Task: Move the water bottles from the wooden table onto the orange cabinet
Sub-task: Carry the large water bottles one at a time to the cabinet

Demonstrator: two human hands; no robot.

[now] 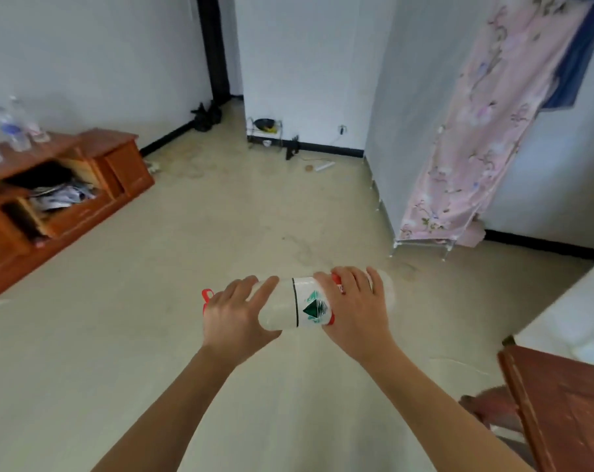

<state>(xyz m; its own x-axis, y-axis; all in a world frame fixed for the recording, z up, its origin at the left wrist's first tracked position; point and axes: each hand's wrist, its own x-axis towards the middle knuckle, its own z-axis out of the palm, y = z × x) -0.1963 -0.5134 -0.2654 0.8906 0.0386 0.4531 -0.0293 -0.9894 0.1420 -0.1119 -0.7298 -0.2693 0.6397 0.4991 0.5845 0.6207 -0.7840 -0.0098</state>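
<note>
Head view, ordered near to far. Two bare forearms enter from 6 o'clock and meet just below centre, where both hands hold one water bottle (283, 310) level over the floor (145, 352), its red cap (207, 296) pointing to 9 o'clock and its base to 3 o'clock. The left hand (232, 313) grips the neck end, its fingers (254, 289) slightly spread over the shoulder of the bottle and the thumb beneath. The right hand (355, 311) grips the base end, its fingers (351, 279) curled close together over the white label (310, 301) with its green mark. At 4 o'clock, the corner of the wooden worktop (561, 413) shows at the frame edge, well apart from the bottle. At 9 to 10 o'clock stands the orange cabinet (118, 161), its open compartment holding papers (62, 195); several clear bottles (14, 129), blurred, stand upright on its top at the left edge. At 2 o'clock, a pink floral cloth (476, 137) hangs over a metal-framed wardrobe. At 12 o'clock, a black vertical pipe (213, 46) runs down the white wall.
</note>
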